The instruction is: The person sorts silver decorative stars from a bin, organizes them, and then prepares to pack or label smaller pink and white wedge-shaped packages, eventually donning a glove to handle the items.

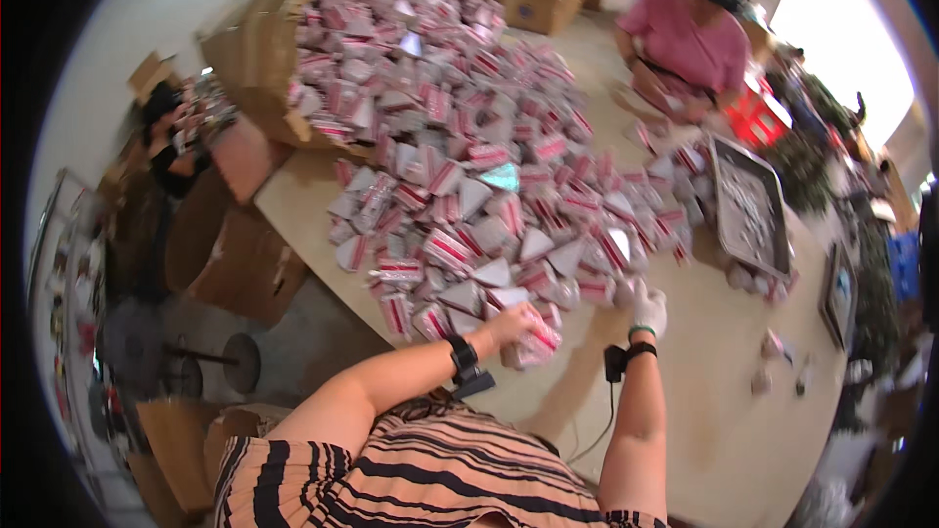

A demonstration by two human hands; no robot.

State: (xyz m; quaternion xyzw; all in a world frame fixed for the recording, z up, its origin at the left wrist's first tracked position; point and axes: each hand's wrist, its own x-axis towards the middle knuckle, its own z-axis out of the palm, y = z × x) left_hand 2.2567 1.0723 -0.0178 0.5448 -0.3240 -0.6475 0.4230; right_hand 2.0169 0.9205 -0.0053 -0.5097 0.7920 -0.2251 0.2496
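Note:
My left hand (515, 321) is closed around a small clear-wrapped packet (536, 346) with a red-pink stripe, at the near edge of a large heap of similar packets (460, 186). To its right, my right hand (648, 311), in a white glove, reaches to the heap's near right edge, beside rounded wrapped pieces (626, 291). Its fingers are blurred, so whether it grips one of them does not show. White triangular faces show on many of the packets.
The heap spills from a tipped cardboard box (259, 59) onto a pale table (704, 411). At right stands a metal tray (724, 215) of small pieces; a dark tray (838, 293) lies beyond. Across the table sits a person in pink (690, 39) near a red crate (758, 117).

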